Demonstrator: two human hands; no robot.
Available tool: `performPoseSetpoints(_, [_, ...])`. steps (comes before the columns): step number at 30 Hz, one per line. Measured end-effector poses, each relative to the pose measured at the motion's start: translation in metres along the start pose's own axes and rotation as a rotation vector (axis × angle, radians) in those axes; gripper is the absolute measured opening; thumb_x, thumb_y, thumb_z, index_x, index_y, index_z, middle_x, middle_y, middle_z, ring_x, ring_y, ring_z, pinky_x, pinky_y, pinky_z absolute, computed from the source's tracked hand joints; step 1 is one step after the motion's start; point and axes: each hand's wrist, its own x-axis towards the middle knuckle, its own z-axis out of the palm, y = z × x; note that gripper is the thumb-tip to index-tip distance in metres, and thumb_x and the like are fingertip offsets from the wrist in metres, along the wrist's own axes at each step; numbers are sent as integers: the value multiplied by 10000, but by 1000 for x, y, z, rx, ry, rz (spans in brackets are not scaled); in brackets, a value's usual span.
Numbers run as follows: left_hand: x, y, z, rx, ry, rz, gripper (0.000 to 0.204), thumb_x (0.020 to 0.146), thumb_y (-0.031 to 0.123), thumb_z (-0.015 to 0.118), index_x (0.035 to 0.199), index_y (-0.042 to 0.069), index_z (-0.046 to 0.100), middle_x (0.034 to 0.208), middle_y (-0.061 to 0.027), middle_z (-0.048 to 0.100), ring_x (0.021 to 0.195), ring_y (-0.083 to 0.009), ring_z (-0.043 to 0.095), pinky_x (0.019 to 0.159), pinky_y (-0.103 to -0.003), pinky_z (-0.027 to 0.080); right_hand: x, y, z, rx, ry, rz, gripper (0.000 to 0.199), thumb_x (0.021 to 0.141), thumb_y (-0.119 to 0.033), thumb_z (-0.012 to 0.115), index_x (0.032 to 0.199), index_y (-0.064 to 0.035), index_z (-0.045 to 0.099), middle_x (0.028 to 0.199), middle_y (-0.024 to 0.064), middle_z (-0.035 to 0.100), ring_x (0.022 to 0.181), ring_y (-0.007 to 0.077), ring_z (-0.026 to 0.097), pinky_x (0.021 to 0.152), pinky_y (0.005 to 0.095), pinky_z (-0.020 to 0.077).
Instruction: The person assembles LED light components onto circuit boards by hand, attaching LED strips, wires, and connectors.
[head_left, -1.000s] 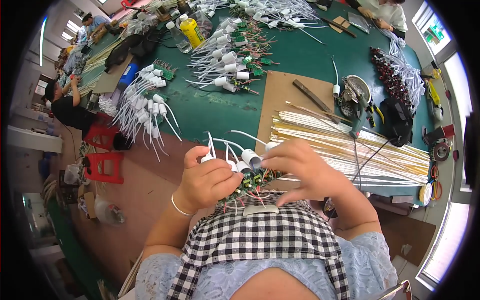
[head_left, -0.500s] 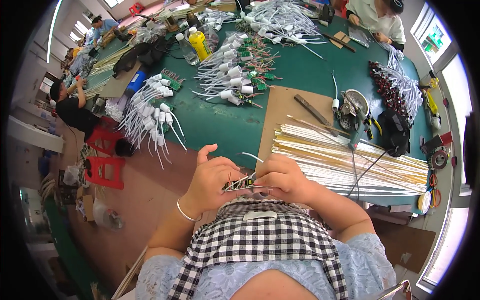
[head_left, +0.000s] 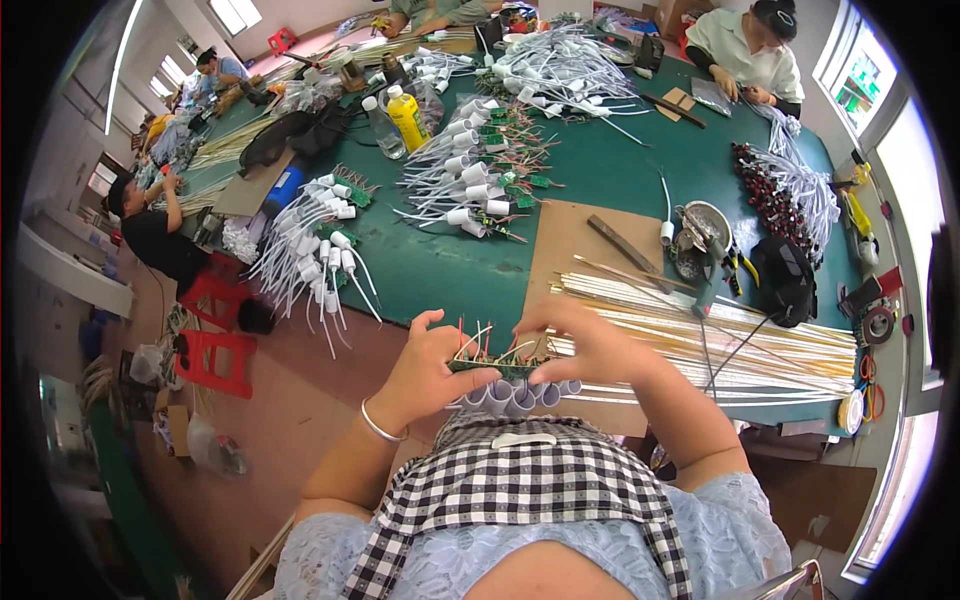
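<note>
In front of my checked apron I hold a row of green circuit boards [head_left: 512, 368] with short red and white wires sticking up from it. Several pale grey cylindrical cups [head_left: 520, 399] hang below the boards, open ends toward me. My left hand [head_left: 430, 368] is closed on the left end, its thumb along the near side and its index finger raised. My right hand [head_left: 592, 345] is at the right end, thumb pressed to the near side and fingers arched over the far side. Its fingertips are partly hidden by the wires.
White lamp sockets [head_left: 470, 180] with wires and boards lie on the green table [head_left: 370, 245]. LED strips [head_left: 700, 350] cover its right side, near a metal bar [head_left: 622, 243], a soldering tool [head_left: 712, 285] and pliers [head_left: 742, 270]. Bottles [head_left: 407, 118] stand farther back. Co-workers sit around.
The boards have turned in my hands, so the row of grey cups now shows underneath. My right fingers have lifted and spread from their tighter grip. The view has shifted slightly.
</note>
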Motion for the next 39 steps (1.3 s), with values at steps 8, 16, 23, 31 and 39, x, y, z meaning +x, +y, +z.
performPoseSetpoints(8, [2,3,-4,-136,-84,-129,266,683,269,768,737,79,590,700,-19,587,766,-188,544,997,-414,264,-8,11,21,396,-113,321,147,821,-114,657,863,-31,544,808,37,580,745,120,559,637,255,453])
performPoseSetpoints(16, [-6,-8,-5,-156,-133,-203,234,711,278,748,779,87,630,649,0,614,869,-162,537,985,-369,267,-12,22,-28,778,169,58,186,830,-124,648,931,-61,504,877,43,513,767,120,530,707,262,449])
performPoseSetpoints(23, [-3,-13,-3,-323,-147,-303,215,714,239,745,777,61,641,619,-4,613,800,-146,546,947,-339,299,-9,23,11,272,-231,266,301,788,-207,689,1012,-37,585,961,77,591,863,178,561,770,293,457])
performPoseSetpoints(31, [-8,-12,2,-652,-85,-603,172,760,143,717,805,1,631,682,-31,609,644,-87,549,595,-232,437,-7,31,-10,734,275,92,102,841,-89,639,900,-42,570,824,10,610,772,78,571,662,245,465])
performPoseSetpoints(39, [-6,-17,3,-753,-73,-629,156,793,130,685,825,-1,606,707,-27,613,610,-64,545,544,-205,433,-11,23,33,-439,87,-141,308,696,-236,713,945,-126,568,1093,50,542,1014,277,506,836,397,389])
